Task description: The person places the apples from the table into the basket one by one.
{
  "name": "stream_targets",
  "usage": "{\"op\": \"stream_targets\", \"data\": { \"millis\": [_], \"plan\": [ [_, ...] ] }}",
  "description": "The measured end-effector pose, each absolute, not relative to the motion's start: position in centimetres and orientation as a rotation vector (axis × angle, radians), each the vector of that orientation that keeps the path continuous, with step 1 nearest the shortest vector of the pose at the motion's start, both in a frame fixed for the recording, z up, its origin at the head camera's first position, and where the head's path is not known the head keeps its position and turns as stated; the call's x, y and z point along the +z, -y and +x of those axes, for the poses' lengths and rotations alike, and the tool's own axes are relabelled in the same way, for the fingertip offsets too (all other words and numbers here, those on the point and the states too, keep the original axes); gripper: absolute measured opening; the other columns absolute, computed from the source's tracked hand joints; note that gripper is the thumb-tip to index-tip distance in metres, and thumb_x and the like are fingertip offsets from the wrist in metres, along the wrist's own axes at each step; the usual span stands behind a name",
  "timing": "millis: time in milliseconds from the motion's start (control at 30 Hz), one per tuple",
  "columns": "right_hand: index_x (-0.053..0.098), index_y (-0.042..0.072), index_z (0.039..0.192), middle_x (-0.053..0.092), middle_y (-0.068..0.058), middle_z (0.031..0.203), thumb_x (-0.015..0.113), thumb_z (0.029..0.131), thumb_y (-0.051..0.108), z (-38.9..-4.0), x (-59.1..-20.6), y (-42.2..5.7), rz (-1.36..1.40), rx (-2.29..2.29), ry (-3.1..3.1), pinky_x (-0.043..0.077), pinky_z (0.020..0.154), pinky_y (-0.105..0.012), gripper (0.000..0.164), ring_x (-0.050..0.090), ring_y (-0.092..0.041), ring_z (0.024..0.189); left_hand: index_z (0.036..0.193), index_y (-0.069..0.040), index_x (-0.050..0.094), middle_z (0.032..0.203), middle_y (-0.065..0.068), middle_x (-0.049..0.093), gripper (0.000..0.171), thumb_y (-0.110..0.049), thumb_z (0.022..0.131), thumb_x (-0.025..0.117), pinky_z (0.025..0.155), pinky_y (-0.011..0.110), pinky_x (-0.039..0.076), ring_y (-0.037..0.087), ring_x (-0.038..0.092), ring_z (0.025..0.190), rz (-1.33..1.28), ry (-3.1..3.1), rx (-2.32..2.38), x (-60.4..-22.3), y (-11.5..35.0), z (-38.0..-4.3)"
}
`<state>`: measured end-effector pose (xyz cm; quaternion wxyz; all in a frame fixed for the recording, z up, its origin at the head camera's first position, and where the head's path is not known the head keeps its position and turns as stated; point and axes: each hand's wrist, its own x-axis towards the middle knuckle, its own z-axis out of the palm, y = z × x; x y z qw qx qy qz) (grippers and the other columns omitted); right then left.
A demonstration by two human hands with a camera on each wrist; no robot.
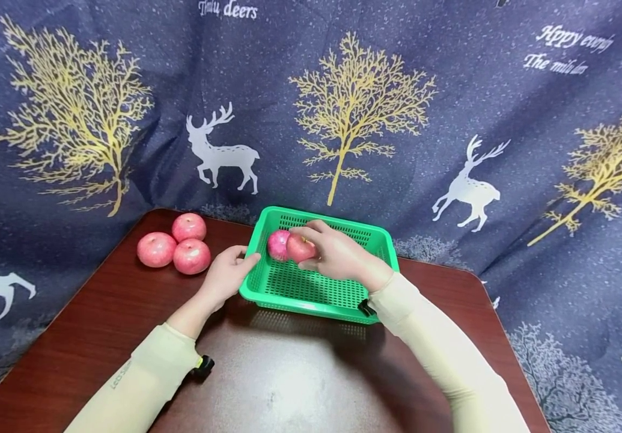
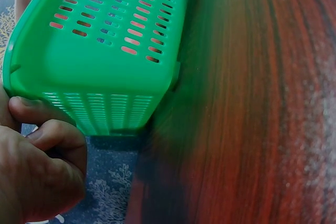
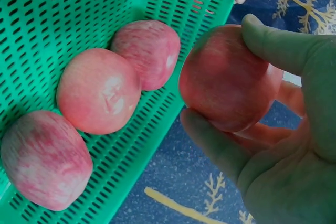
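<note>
A green plastic basket [image 1: 311, 308] with slotted walls stands on the table. My left hand [image 1: 226, 276] grips its left rim, thumb over the edge; the left wrist view shows curled fingers [image 2: 58, 140] by the basket corner. Over the basket, my right hand [image 1: 338, 249] holds a red apple [image 1: 298, 248] between thumb and fingers. In the right wrist view this held apple [image 3: 226, 80] is beside the basket wall, above three apples lying in a row inside: one far [image 3: 149, 53], one middle [image 3: 97, 93], one near [image 3: 44, 161]. The head view shows one of them [image 1: 276, 245]; my right hand hides the others.
Three more apples [image 1: 192, 257] sit close together on the brown table [image 1: 73, 337], left of the basket. Behind the table hangs a dark blue cloth [image 1: 278, 120] printed with trees and deer. Light glares off the tabletop in front of the basket.
</note>
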<state>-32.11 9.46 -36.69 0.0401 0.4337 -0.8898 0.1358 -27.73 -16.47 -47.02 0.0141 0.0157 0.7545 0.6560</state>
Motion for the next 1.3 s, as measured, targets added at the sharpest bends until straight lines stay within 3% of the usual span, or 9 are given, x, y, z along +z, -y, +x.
{"op": "stream_targets", "data": {
  "millis": [367, 633, 1100, 1300],
  "plan": [
    [0.05, 0.02, 0.143, 0.05, -0.006, 0.131, 0.081, 0.082, 0.034, -33.4, -37.2, -8.5, 1.506, 0.397, 2.646, 0.05, 0.087, -0.031, 0.07, 0.057, -0.015, 0.101, 0.122, -0.004, 0.055, 0.1, 0.025, 0.068, 0.038, -0.033, 0.098, 0.062, 0.067, 0.038, 0.058, 0.034, 0.068, 0.085, 0.053, -2.353, 2.038, -47.2, 16.5, -27.9],
    [0.044, 0.023, 0.147, 0.048, -0.008, 0.134, 0.078, 0.084, 0.039, -34.5, -38.0, -8.2, 1.617, 0.322, 2.585, 0.048, 0.087, -0.028, 0.073, 0.055, -0.012, 0.103, 0.121, -0.004, 0.056, 0.099, 0.022, 0.069, 0.04, -0.034, 0.097, 0.063, 0.067, 0.037, 0.058, 0.033, 0.069, 0.084, 0.053, -2.369, 2.034, -47.0, 16.4, -27.8],
    [0.049, 0.02, 0.139, 0.047, -0.002, 0.131, 0.075, 0.083, 0.05, -35.3, -38.8, -7.2, 1.749, 0.216, 2.606, 0.049, 0.084, -0.028, 0.069, 0.055, -0.01, 0.097, 0.124, -0.004, 0.055, 0.098, 0.021, 0.07, 0.04, -0.034, 0.099, 0.061, 0.068, 0.04, 0.058, 0.033, 0.069, 0.084, 0.05, -2.392, 1.997, -46.7, 16.5, -27.6],
    [0.049, 0.024, 0.139, 0.047, -0.001, 0.132, 0.077, 0.082, 0.051, -35.4, -39.5, -6.7, 1.765, 0.165, 2.645, 0.049, 0.085, -0.03, 0.069, 0.056, -0.013, 0.099, 0.122, -0.004, 0.056, 0.097, 0.022, 0.069, 0.04, -0.035, 0.098, 0.062, 0.068, 0.041, 0.058, 0.033, 0.069, 0.083, 0.056, -2.379, 2.023, -46.7, 16.5, -27.6]
  ]
}}
